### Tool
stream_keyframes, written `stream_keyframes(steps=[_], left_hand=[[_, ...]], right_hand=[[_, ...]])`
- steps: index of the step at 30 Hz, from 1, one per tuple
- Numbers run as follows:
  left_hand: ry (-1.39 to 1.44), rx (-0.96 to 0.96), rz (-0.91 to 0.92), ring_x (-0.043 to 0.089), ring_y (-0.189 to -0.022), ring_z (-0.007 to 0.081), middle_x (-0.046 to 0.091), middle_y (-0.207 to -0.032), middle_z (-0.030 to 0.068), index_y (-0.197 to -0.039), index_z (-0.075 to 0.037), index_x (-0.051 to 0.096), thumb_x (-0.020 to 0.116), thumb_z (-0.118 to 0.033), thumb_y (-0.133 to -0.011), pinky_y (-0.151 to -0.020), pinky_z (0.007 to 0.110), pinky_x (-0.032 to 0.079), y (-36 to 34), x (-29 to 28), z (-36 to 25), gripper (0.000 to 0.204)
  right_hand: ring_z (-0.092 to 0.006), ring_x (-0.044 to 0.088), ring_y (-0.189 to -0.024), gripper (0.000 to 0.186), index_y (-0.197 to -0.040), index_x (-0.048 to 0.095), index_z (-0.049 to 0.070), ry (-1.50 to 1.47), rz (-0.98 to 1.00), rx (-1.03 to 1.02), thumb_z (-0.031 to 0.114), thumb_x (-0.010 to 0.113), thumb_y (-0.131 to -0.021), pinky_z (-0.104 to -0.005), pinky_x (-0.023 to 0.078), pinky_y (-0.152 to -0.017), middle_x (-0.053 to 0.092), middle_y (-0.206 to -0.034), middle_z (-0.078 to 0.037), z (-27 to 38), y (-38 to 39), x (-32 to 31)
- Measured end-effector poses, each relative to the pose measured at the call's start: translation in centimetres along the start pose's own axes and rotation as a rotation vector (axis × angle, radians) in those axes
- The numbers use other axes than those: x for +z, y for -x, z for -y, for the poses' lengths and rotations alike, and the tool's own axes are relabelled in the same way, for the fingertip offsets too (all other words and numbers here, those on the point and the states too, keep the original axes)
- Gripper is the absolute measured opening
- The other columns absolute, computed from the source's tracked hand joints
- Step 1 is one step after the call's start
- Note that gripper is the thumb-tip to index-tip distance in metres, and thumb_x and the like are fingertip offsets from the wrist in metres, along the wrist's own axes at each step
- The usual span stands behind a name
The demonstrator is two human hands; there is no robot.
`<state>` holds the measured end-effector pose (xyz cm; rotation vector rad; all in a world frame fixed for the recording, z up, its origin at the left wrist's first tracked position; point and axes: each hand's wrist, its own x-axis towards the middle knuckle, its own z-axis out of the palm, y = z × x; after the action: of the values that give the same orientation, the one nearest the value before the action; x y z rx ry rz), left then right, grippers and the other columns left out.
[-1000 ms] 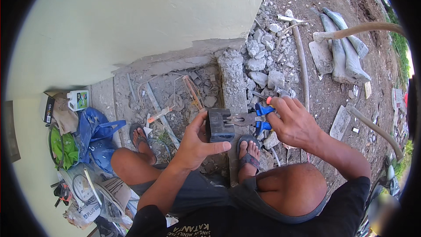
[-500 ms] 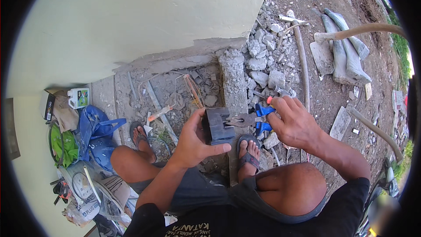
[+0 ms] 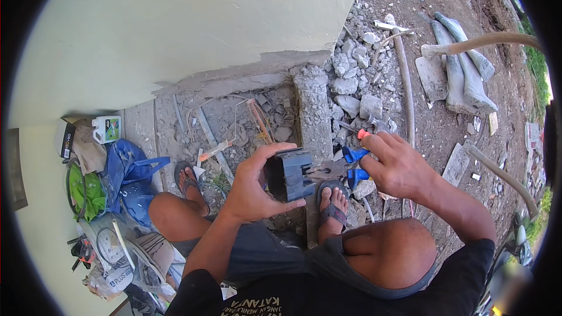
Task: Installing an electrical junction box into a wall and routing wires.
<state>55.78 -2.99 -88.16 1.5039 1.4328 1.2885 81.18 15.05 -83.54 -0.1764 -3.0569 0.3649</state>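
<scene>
My left hand (image 3: 249, 184) grips a dark grey plastic electrical box (image 3: 290, 174), thumb along its lower side and fingers over the upper side. The box is tilted, its dark hollow partly showing toward the palm. Closed around the blue handles of a pair of pliers (image 3: 353, 165) is my right hand (image 3: 398, 164). The pliers' metal jaws point left and meet the box's right side; whether they pinch its edge I cannot tell. A red-orange tip (image 3: 363, 134) with a thin shaft shows beside my right fingers; whether the hand holds it is unclear.
A raised concrete edge (image 3: 313, 111) runs between my feet. Rubble (image 3: 345, 86) lies to its right, near a long wooden handle (image 3: 404, 82) and grey boots (image 3: 462, 76). An orange-handled tool (image 3: 215, 151) lies ahead on the left. Blue bags (image 3: 132, 169) and a white jug (image 3: 106, 129) stand by the wall.
The box has turned in my left hand, showing more of its hollow and ribbed side. My right hand has shifted slightly right and down with the pliers.
</scene>
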Motion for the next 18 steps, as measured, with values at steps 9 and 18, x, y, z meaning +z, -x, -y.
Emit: stream_keyframes(steps=[9, 18], left_hand=[[0.667, -0.496, -0.096, 0.056, -0.122, 0.0197, 0.056, -0.129, 0.0097, -0.138, -0.002, 0.045, 0.093, -0.002, -0.066, -0.105, 0.038, 0.048, 0.9, 1.4, -0.1, 0.087], [0.419, -0.319, -0.033, 0.055, -0.125, 0.0189, 0.055, -0.131, 0.0088, -0.141, -0.003, 0.047, 0.095, -0.004, -0.063, -0.107, 0.036, 0.047, 0.8, 0.4, -0.3, 0.091]], right_hand=[[-0.0305, 0.061, -0.098, 0.019, -0.091, 0.064, 0.005, -0.138, -0.051, 0.112, 0.008, 0.066, -0.073, -0.0418, 0.053, -0.081, 0.059, -0.108, -0.014, 0.3, -0.1, 0.1], [-0.0346, 0.062, -0.106, 0.029, -0.098, 0.066, 0.004, -0.189, -0.001, 0.086, 0.006, 0.068, -0.070, -0.0427, 0.053, -0.089, 0.060, -0.118, -0.016, 0.3, -0.1, -0.5]])
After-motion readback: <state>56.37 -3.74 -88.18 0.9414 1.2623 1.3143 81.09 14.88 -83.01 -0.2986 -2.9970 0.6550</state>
